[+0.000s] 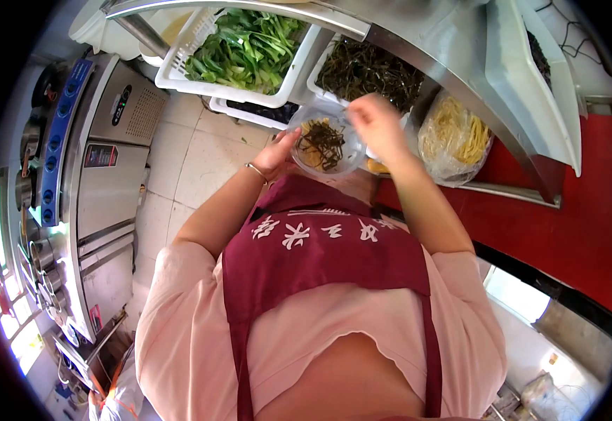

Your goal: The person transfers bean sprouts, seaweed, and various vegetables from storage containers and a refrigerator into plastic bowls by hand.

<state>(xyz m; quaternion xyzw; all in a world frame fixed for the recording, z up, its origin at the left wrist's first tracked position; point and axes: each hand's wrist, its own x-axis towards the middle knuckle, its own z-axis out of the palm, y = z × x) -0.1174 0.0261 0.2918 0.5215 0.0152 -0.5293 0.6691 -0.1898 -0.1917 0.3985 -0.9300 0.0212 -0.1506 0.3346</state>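
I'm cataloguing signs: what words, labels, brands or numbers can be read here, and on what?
"米": on the maroon apron; its other characters I can't read for certain.
Dark label on the steel cabinet: too small to read.
Oval panel above it: too small.
Red label lower down: too small.

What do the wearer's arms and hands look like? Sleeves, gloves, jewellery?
The left hand and right hand are ungloved, the right blurred. Loose, pale pink short sleeves leave both forearms bare. A thin silvery bracelet circles the left wrist; none shows on the right.
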